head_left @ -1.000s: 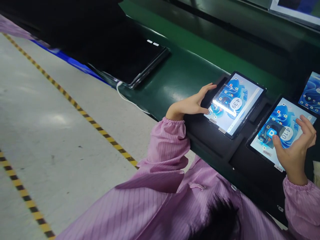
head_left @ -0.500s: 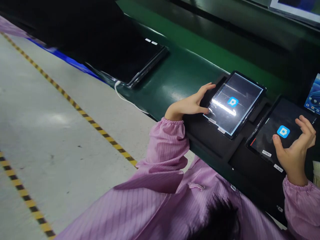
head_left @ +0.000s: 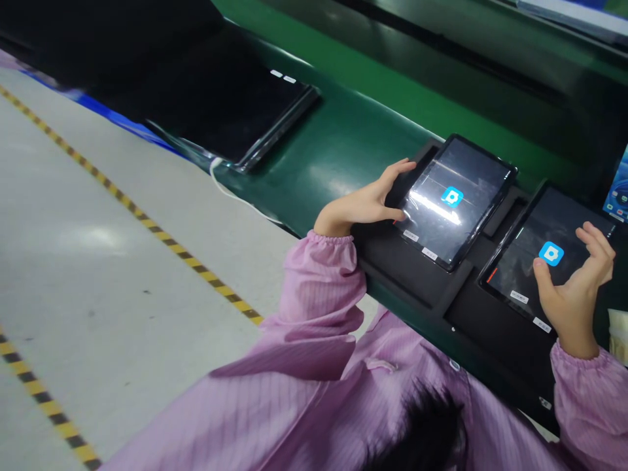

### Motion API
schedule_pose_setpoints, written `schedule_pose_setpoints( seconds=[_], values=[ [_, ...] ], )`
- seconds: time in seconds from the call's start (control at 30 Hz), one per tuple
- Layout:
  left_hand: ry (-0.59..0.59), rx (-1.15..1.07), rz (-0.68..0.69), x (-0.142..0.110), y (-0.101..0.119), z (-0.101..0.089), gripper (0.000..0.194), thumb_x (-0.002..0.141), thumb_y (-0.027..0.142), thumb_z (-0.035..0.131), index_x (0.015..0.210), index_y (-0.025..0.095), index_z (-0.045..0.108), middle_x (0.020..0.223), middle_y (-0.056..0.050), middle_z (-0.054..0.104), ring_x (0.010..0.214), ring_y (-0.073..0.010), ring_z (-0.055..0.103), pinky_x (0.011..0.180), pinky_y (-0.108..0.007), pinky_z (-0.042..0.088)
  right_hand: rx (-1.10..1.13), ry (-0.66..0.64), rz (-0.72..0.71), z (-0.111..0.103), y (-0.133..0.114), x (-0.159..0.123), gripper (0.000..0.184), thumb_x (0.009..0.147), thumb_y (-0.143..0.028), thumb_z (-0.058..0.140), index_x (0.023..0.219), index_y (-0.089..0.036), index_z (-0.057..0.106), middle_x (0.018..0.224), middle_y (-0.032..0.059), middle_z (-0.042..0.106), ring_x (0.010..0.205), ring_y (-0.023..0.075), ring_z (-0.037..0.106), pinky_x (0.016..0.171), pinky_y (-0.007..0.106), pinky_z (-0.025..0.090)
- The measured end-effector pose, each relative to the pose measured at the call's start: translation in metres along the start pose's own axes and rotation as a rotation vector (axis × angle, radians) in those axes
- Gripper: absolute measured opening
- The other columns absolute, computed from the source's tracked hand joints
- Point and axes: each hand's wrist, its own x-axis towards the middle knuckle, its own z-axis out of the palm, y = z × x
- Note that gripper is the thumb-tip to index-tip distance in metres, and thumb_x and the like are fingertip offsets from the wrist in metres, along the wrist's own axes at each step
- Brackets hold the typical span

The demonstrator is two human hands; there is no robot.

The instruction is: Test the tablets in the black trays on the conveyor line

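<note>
Two tablets lie side by side in black trays, each lit with a blue-and-white camera icon on a dark screen. My left hand (head_left: 366, 203) is at the near-left edge of the left tablet (head_left: 471, 173), thumb and fingers spread apart, the thumb tip at its corner. My right hand (head_left: 579, 288) is over the right tablet (head_left: 520, 261), thumb beside the icon and the other fingers apart from it, slightly bent. Whether its thumb touches the glass I cannot tell. Small white labels show along both tablets' near edges.
A large black flat panel (head_left: 235, 104) lies to the left on the green bench (head_left: 338, 144), with a white cable (head_left: 230, 191) at its corner. Part of another lit blue screen (head_left: 619, 190) shows at the right edge. Yellow-and-black tape (head_left: 167, 241) marks the floor.
The left tablet's screen has lost its bright border and now looks uniformly dark around the icon. Both hands keep nearly the same pose; the view has shifted slightly.
</note>
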Motion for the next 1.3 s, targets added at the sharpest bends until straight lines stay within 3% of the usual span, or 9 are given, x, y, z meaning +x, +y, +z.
schedule_pose_setpoints(
  seconds=[0.53, 1.07, 1.3],
  values=[
    [0.027, -0.050, -0.031, 0.0008, 0.0043, -0.0001, 0.111, 0.071, 0.038, 0.085, 0.167, 0.023, 0.031, 0.180, -0.011, 0.017, 0.168, -0.0415, 0.010, 0.141, -0.053, 0.008, 0.027, -0.005, 0.019, -0.0013, 0.0014, -0.0001, 0.063, 0.094, -0.039, 0.069, 0.150, -0.020, 0.047, 0.152, 0.0232, 0.050, 0.145, 0.0440, 0.048, 0.117, 0.074, 0.034],
    [0.011, -0.017, -0.030, -0.0001, 0.0047, 0.0003, 0.112, 0.075, 0.041, 0.083, 0.170, 0.022, 0.024, 0.180, -0.012, 0.014, 0.168, -0.0413, 0.008, 0.141, -0.052, 0.008, 0.032, -0.020, 0.011, -0.0027, 0.0020, 0.0004, 0.062, 0.096, -0.035, 0.068, 0.151, -0.019, 0.045, 0.152, 0.0245, 0.049, 0.145, 0.0438, 0.048, 0.115, 0.073, 0.039],
    [-0.012, 0.018, -0.020, 0.0000, 0.0072, -0.0009, 0.111, 0.080, 0.043, 0.080, 0.170, 0.020, 0.020, 0.180, -0.015, 0.011, 0.167, -0.0438, 0.008, 0.140, -0.056, 0.010, 0.048, -0.023, 0.031, -0.0032, 0.0006, 0.0008, 0.062, 0.094, -0.035, 0.068, 0.150, -0.019, 0.046, 0.154, 0.0217, 0.048, 0.146, 0.0399, 0.046, 0.119, 0.068, 0.035]
  ],
)
